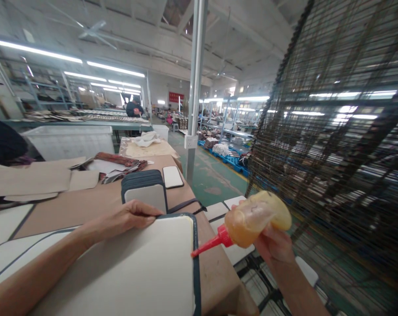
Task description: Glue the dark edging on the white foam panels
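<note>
A large cream panel (136, 267) with rounded corners and a dark border lies in front of me. My left hand (135, 217) pinches its far edge, thumb on top. In my right hand (274, 241) is a squeeze bottle (248, 219) of amber liquid, tilted so that its red nozzle points down to the left. The nozzle tip touches or nearly touches the inner line of the panel's right border. A thin yellowish line runs along that border near the top right corner. Just beyond the panel stands a stack of smaller dark-edged panels (144, 186).
A single small panel (172, 177) lies right of the stack on the brown table (103, 197). Cream sheets (27, 180) and patterned scraps (120, 164) lie to the left. A metal mesh rack (334, 131) rises on the right. A post (192, 87) stands beyond; a person (134, 107) is far back.
</note>
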A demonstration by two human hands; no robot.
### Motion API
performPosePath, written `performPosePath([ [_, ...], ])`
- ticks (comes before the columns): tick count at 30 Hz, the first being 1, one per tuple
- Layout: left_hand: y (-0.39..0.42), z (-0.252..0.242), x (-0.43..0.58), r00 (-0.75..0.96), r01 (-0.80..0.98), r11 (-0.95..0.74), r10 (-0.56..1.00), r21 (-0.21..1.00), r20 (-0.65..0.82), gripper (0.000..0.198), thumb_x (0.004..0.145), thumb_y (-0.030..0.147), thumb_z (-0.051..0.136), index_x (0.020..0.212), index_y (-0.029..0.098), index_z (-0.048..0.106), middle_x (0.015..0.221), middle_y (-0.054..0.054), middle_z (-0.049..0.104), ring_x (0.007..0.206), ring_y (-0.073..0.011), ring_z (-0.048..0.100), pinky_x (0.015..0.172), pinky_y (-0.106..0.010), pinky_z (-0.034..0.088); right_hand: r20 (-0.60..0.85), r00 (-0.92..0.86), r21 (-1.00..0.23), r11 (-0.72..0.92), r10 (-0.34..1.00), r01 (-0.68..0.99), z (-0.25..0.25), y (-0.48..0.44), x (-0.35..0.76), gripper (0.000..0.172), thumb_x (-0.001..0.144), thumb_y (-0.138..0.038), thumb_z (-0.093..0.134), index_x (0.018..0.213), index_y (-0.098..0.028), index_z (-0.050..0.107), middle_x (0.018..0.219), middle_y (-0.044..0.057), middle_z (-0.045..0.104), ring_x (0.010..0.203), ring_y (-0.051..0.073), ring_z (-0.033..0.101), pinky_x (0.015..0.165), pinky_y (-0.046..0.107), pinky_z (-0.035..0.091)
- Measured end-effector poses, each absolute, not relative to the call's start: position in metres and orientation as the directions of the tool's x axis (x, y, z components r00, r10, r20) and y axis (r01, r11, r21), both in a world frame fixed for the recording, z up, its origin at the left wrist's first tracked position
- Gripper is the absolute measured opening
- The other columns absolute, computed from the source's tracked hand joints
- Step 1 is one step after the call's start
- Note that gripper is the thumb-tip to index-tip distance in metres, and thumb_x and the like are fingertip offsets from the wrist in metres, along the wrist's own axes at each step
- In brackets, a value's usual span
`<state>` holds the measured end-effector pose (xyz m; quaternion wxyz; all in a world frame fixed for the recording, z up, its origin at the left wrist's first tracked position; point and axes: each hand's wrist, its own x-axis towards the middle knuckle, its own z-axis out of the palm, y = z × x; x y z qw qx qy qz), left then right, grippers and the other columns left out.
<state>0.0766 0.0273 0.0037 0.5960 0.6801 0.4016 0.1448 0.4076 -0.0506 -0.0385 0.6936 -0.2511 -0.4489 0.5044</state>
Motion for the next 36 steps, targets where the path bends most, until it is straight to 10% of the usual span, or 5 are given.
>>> performPosePath([
  [36,0.037,-0.01,0.075,0.488,0.169,0.314,0.797,0.934,-0.356,0.039,0.068,0.026,0.074,0.104,0.011,0.075,0.086,-0.013,0.077,0.06,-0.023,0.07,0.051,-0.026,0.051,0.351,0.027,-0.834,0.326,0.936,-0.446,-0.055,-0.058,0.417,0.043,0.064,-0.041,0.081,0.102,-0.027,0.068,0.096,0.009,0.074,0.099,0.035,0.067,0.094,0.053,0.049],
])
